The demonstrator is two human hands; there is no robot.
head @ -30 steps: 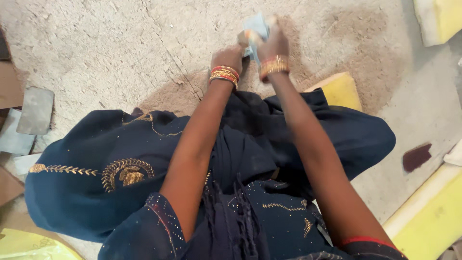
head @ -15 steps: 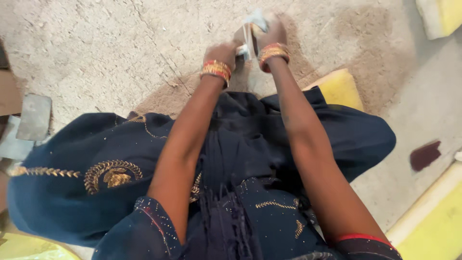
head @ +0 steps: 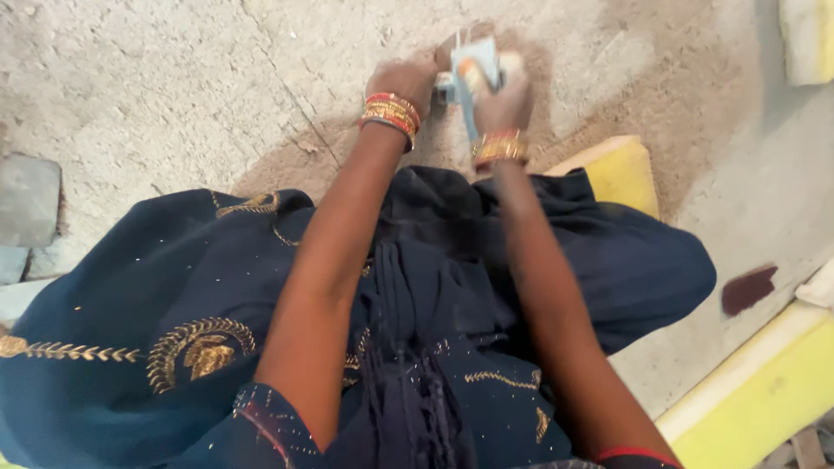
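Since the frame half a second back, I see the pale blue tool (head: 473,74) turned in the grip: it was lying flatter between the two hands, and now it stands more on edge, while both hands sit a touch further right in the upper middle of the frame. The arms hold much the same reach as before.

In the head view, my right hand (head: 504,102) is clenched around the pale blue tool, fingers wrapped over its lower part, with a bit of orange showing at the top of the grip. My left hand (head: 404,80) is just beside it, curled at the tool's left end and touching it; I cannot tell how firmly it grips, since motion blur smears the fingers. The tool sits at the top centre of the frame, over the sandy floor (head: 174,78).

Gold and red bangles (head: 393,113) ring the left wrist, gold ones (head: 499,146) the right. Dark blue embroidered cloth (head: 200,347) fills the lower half. A yellow block (head: 621,174) peeks out right of the right forearm, another yellow slab (head: 764,391) lies at the lower right, and a grey flat stone (head: 28,201) rests at the left edge.
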